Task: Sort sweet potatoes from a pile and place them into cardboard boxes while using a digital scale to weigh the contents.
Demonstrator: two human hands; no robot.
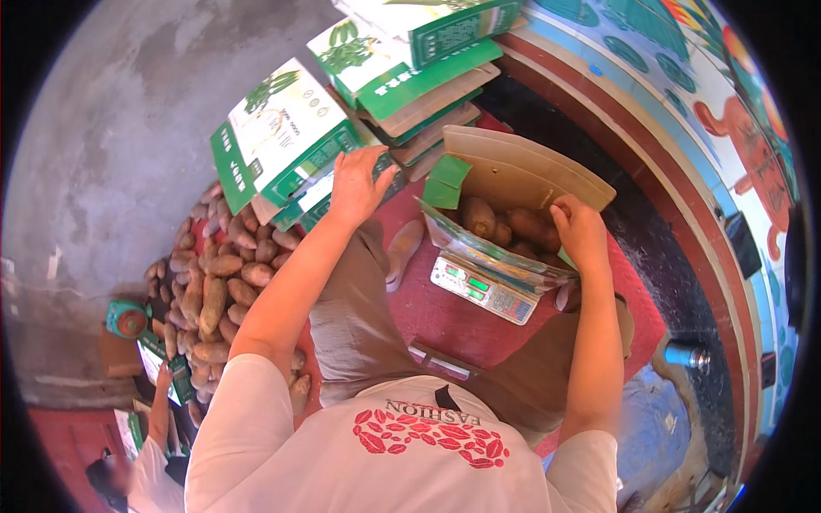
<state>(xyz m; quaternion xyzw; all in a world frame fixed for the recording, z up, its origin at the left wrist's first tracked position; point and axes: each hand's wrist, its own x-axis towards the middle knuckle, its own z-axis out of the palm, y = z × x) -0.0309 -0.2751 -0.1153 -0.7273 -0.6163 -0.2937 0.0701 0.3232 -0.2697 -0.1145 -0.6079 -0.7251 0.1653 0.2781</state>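
Observation:
An open cardboard carton (517, 162) with several sweet potatoes (481, 216) inside rests on a digital scale (484, 291) in front of me. Its long far flap stands up, and a green end flap (447, 181) shows at its left. My right hand (583, 235) is at the carton's right end, fingers curled over the edge; the fingertips are partly hidden. To the left, my left hand (357, 185) is raised with thumb and fingers apart, beside a green and white carton (286, 137). Whether it touches that carton I cannot tell.
A heap of sweet potatoes (224, 267) lies at the left. More green and white cartons (428, 85) are stacked at the far side. A painted wall (684, 111) curves along the right, with a blue bottle (687, 356) near it. Another person (154, 474) is at the lower left.

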